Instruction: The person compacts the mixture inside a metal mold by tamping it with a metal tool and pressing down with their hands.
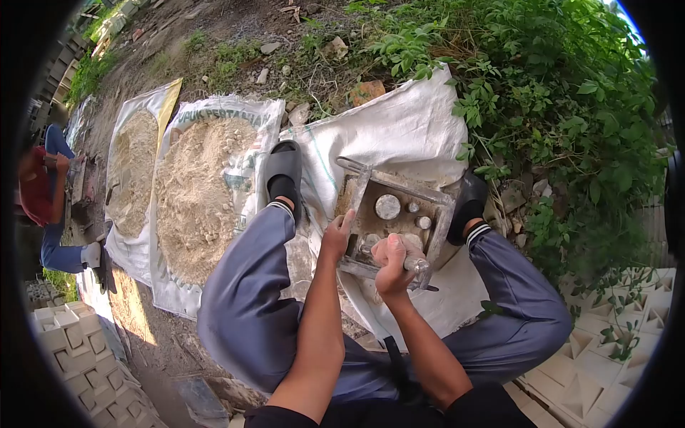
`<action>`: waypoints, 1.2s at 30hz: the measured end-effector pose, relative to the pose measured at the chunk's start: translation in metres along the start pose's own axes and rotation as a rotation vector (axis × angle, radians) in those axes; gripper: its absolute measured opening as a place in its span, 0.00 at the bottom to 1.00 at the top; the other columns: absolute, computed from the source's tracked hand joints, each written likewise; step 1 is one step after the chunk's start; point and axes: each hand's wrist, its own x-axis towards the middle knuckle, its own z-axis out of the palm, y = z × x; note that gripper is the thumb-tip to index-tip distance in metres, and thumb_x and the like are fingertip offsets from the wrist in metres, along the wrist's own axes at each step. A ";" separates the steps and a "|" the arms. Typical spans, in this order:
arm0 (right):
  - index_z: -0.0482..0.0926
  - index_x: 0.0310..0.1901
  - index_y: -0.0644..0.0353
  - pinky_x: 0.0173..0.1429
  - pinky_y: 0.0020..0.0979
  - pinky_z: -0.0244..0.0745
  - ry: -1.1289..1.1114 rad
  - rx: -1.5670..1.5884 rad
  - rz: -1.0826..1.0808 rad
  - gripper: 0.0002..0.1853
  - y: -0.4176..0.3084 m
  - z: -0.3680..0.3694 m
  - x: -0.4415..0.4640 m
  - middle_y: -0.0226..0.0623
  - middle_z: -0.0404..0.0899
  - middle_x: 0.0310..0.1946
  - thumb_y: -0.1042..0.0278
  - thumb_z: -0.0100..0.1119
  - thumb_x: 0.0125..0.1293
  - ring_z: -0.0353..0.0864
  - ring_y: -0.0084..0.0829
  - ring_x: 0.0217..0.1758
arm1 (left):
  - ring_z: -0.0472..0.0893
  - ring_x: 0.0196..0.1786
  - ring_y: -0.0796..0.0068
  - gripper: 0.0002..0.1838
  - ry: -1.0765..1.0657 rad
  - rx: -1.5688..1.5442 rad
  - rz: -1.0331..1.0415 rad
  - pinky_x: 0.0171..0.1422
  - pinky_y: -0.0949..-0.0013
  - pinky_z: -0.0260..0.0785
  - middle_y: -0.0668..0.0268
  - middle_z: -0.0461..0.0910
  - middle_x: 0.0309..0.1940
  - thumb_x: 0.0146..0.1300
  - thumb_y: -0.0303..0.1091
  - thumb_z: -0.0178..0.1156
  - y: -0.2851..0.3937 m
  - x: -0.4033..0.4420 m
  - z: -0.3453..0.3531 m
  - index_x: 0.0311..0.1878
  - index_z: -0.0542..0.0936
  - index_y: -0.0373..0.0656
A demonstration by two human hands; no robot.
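Room to reach lay above the white sack (407, 121), beyond the wooden frame (399, 183); left shoe (283, 167) and right shoe (468, 203) flanked the frame; leaves (556, 100) crowded rightward.

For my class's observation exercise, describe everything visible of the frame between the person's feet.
The frame is four-sided, dusty, grey-brown and apparently wooden, with bar ends jutting past its corners. It lies on a white sack, around pale round pieces. The left hand touches its left side; the right hand hides part of the near side.
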 end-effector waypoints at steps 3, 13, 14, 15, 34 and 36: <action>0.58 0.15 0.58 0.24 0.29 0.57 -0.127 -0.055 0.039 0.24 -0.007 -0.007 0.012 0.26 0.58 0.11 0.66 0.45 0.71 0.54 0.20 0.15 | 0.80 0.46 0.56 0.36 -0.034 0.013 -0.031 0.56 0.62 0.67 0.48 0.82 0.40 0.68 0.65 0.49 0.006 -0.002 -0.001 0.48 0.81 0.34; 0.63 0.16 0.63 0.23 0.28 0.58 0.022 0.075 0.043 0.22 -0.011 -0.004 0.033 0.26 0.65 0.12 0.66 0.50 0.70 0.62 0.18 0.16 | 0.81 0.47 0.54 0.36 -0.034 0.017 -0.023 0.56 0.60 0.68 0.45 0.82 0.41 0.68 0.65 0.49 0.002 0.004 0.000 0.49 0.81 0.34; 0.63 0.16 0.63 0.23 0.28 0.58 0.015 0.118 -0.012 0.22 -0.014 -0.007 0.029 0.26 0.64 0.12 0.66 0.50 0.70 0.61 0.18 0.16 | 0.81 0.47 0.53 0.36 -0.024 0.015 -0.019 0.56 0.60 0.68 0.45 0.82 0.41 0.68 0.64 0.49 0.001 0.002 -0.001 0.49 0.81 0.34; 0.63 0.16 0.63 0.23 0.28 0.58 0.010 0.115 -0.007 0.22 -0.002 -0.007 0.027 0.26 0.64 0.12 0.66 0.50 0.70 0.61 0.18 0.16 | 0.81 0.47 0.53 0.36 -0.021 0.011 -0.026 0.56 0.60 0.68 0.45 0.82 0.41 0.68 0.64 0.49 0.000 0.000 -0.002 0.49 0.81 0.34; 0.63 0.15 0.61 0.22 0.28 0.52 -0.218 -0.100 -0.216 0.22 0.013 0.009 0.060 0.25 0.61 0.13 0.70 0.49 0.69 0.56 0.17 0.16 | 0.81 0.46 0.54 0.35 -0.043 0.013 0.032 0.56 0.61 0.68 0.47 0.82 0.41 0.70 0.63 0.49 0.004 -0.002 -0.002 0.50 0.81 0.33; 0.64 0.14 0.63 0.23 0.28 0.54 -0.341 -0.154 -0.139 0.23 0.006 0.007 0.070 0.26 0.63 0.12 0.67 0.49 0.69 0.58 0.18 0.16 | 0.81 0.48 0.52 0.35 -0.049 0.021 0.050 0.56 0.60 0.68 0.46 0.82 0.41 0.70 0.63 0.48 0.005 -0.006 -0.002 0.50 0.80 0.33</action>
